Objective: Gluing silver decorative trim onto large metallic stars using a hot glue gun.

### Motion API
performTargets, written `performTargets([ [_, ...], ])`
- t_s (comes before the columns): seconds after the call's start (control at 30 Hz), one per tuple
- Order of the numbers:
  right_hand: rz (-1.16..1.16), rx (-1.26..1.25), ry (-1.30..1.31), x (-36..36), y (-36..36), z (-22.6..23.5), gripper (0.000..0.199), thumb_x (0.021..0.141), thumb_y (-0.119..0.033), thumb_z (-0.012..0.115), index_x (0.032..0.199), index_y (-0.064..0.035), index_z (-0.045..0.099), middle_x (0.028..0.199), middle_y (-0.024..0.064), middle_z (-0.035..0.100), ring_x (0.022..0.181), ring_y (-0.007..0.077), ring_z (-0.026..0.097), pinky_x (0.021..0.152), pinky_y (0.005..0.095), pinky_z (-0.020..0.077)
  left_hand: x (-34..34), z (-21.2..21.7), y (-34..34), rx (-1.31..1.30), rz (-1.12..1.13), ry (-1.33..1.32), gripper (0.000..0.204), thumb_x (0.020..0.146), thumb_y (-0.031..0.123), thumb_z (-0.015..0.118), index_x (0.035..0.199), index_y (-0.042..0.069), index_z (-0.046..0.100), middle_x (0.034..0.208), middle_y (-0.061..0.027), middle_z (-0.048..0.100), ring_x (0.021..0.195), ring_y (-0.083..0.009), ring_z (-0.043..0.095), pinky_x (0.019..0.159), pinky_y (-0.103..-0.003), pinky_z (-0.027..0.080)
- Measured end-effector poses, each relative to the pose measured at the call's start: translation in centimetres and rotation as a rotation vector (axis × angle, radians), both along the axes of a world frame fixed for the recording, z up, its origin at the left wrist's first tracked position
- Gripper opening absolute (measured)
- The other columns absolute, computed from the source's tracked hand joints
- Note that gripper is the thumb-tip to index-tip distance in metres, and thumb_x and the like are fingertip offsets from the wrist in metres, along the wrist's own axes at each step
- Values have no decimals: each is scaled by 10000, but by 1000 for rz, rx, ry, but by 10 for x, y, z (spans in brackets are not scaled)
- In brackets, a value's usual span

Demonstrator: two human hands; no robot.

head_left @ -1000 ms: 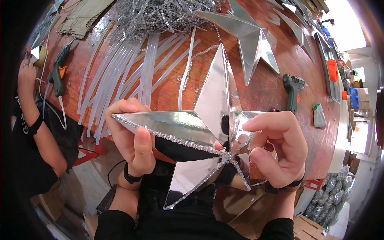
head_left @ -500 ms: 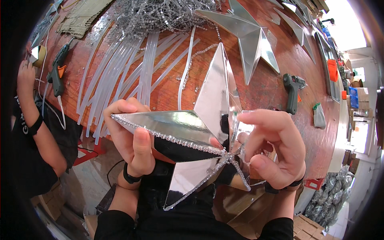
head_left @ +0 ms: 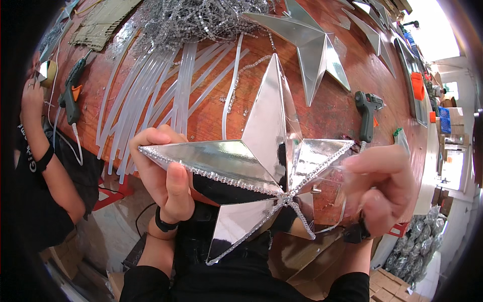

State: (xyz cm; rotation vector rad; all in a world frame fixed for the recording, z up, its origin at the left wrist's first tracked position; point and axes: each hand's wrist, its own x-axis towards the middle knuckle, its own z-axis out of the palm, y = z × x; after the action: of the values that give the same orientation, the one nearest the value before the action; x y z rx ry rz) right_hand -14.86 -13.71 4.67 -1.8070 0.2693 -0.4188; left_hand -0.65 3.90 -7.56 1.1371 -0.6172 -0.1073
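Note:
A mirror-finish silver star (head_left: 264, 118) is held up in front of me, its ridges meeting at a centre. Rhinestone trim (head_left: 216, 176) lines the ridges of the left, right and two lower points; the top point shows none. My left hand (head_left: 168, 176) grips the left point between thumb and fingers. Beyond the right point, my right hand (head_left: 382, 183) is apart from the star, fingers curled and blurred. Faint clear strands stretch between that point and the fingers; what they pinch is too fine to make out.
On the red-brown table (head_left: 201, 121) lie clear glue sticks (head_left: 146, 100), a heap of rhinestone chain (head_left: 201, 22) and another silver star (head_left: 312, 45). A glue gun (head_left: 367, 116) lies right, another (head_left: 74, 90) left. A co-worker's arm (head_left: 50, 166) is at far left.
My right hand has moved right, away from the star's centre, uncovering the trimmed right point. My left hand and the star have barely shifted.

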Motion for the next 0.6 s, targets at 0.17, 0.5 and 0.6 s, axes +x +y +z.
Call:
performTargets([
  [0.17, -42, -371, -146, -8, -30, 13, 276, 663, -72, 690, 916, 32, 654, 623, 47, 576, 482, 98, 431, 479, 238, 312, 0, 0, 0, 4, -1, -10, 346, 922, 276, 485, 1113, 18, 356, 778, -32, 384, 649, -91, 360, 570, -232, 308],
  [0.5, 265, -840, 130, 5, -26, 5, 300, 608, -163, 765, 893, -99, 696, 811, 28, 554, 732, 219, 470, 656, 324, 393, -4, 3, 2, 16, -4, 92, 416, 879, 291, 537, 1121, 29, 322, 825, -49, 419, 704, -99, 394, 642, -241, 328],
  [0.6, 241, -848, 92, 4, -25, 0, 313, 590, -133, 774, 892, -97, 697, 812, 29, 555, 740, 217, 478, 647, 317, 399, -3, 3, 2, 19, -13, 80, 412, 880, 289, 534, 1122, 31, 322, 823, -48, 417, 700, -98, 393, 636, -241, 328],
])
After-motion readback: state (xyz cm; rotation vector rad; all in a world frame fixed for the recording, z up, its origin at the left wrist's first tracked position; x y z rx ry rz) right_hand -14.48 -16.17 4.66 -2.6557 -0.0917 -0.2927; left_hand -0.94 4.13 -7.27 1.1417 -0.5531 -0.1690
